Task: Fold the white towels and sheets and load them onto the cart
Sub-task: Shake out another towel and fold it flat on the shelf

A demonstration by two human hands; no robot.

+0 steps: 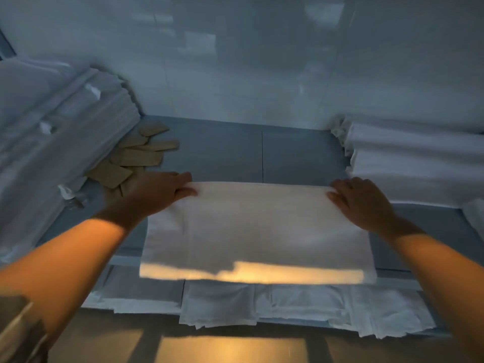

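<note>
A folded white sheet lies flat on the grey shelf surface, its near edge reaching over the shelf front. My left hand holds the sheet's far left corner, thumb on top and fingers at the edge. At the far right corner my right hand grips the cloth the same way. Both forearms stretch forward from the bottom corners of the view.
A tall stack of folded white linen fills the left side and another stack the right. Several tan cardboard tags lie by the left stack. More folded white cloths sit on a lower level below the shelf front.
</note>
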